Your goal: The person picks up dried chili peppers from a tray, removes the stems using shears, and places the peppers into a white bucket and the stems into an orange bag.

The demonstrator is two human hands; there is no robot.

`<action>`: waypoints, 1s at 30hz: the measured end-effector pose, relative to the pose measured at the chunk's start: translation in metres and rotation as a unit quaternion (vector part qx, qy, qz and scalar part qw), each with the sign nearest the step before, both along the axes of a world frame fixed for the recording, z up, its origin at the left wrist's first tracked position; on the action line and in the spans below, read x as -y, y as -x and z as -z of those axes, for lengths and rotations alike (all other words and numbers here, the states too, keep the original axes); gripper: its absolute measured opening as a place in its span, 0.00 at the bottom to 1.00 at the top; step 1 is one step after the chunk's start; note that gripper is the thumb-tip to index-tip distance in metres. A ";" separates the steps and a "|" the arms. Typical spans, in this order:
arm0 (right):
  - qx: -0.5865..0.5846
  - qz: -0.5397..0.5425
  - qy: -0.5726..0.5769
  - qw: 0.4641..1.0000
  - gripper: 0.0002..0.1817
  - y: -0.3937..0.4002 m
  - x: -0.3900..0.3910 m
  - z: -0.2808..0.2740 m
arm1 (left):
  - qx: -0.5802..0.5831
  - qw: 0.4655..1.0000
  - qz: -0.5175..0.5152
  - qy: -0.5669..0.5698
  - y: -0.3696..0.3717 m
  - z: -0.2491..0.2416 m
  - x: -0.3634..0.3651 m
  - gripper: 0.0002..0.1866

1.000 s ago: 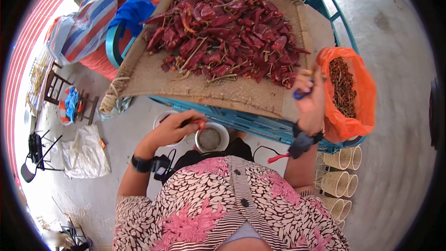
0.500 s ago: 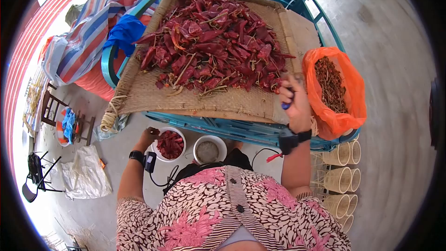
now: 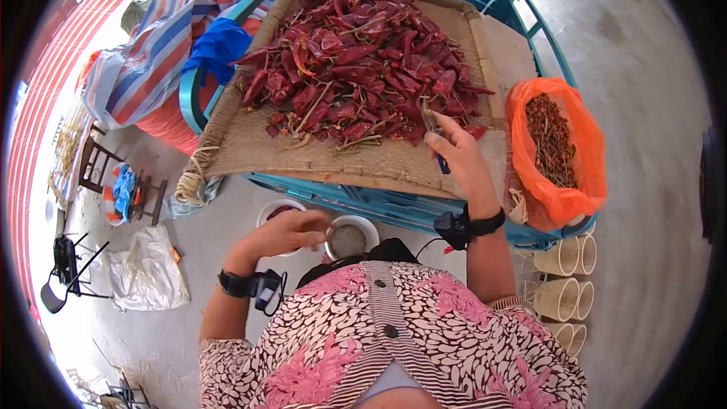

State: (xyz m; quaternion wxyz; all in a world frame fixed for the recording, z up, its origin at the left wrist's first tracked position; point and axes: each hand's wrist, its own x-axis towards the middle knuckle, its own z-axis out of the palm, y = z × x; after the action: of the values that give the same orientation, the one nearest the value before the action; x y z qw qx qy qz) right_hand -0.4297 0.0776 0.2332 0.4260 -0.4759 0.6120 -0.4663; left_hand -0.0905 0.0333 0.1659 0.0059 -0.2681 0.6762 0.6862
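Observation:
My right hand point(image 3: 467, 163) is closed around small blue-handled shears point(image 3: 429, 117), with the metal tips pointing away from me over the near right edge of the heap of dried red chili peppers point(image 3: 363, 60). The peppers lie on a woven tray point(image 3: 303, 163), some with long stalks. My left hand point(image 3: 282, 235) is lower, above a white bucket with red pepper pieces point(image 3: 282, 209), largely covering it from view. Its fingers stretch to the right and appear apart, with nothing visible in them. A second white bucket point(image 3: 369, 229) with greyish contents stands beside it.
An orange plastic bag point(image 3: 591, 159) of dried stems and scraps stands right of the tray. A teal metal frame point(image 3: 333, 198) supports the tray. Striped tarpaulin point(image 3: 163, 68) covers a heap at left. Pale baskets point(image 3: 556, 299) stand at lower right; a chair point(image 3: 95, 163) is at left.
My left hand has risen from the pepper bucket and moved right, its fingers now extended. My right hand has moved left with the shears, their tips now over the peppers. The view has shifted slightly.

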 end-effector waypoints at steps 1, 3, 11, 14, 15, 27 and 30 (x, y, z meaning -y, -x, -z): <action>-0.048 -0.003 0.021 0.999 0.28 -0.002 0.002 0.001 | -0.029 0.999 -0.030 0.006 0.017 -0.022 -0.006 0.22; -0.140 -0.006 0.064 0.988 0.27 -0.005 0.003 0.005 | -0.175 0.977 -0.122 -0.004 0.059 -0.043 -0.010 0.28; -0.243 -0.070 0.069 0.965 0.26 0.003 -0.005 0.008 | -0.207 0.919 -0.336 0.008 0.190 -0.037 0.027 0.18; -0.294 -0.084 0.123 0.944 0.25 0.024 -0.014 0.017 | -0.173 0.921 -0.345 0.059 0.201 -0.032 0.026 0.11; -0.327 -0.090 0.088 0.937 0.25 0.036 -0.018 0.021 | -0.176 0.910 -0.369 0.072 0.205 -0.028 0.029 0.09; -0.474 0.001 -0.119 0.872 0.22 0.111 -0.005 0.018 | -0.050 0.855 -0.316 0.408 0.257 -0.027 0.018 0.25; -0.463 0.021 -0.074 0.883 0.21 0.113 -0.002 0.025 | -0.064 0.928 -0.276 0.243 0.259 -0.026 0.016 0.25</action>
State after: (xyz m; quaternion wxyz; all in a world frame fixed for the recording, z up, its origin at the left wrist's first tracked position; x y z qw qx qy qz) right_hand -0.5428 0.0793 0.2078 0.1186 -0.5916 0.7823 -0.1549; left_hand -0.3498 0.0177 0.1920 -0.2924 -0.3925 0.7207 0.4909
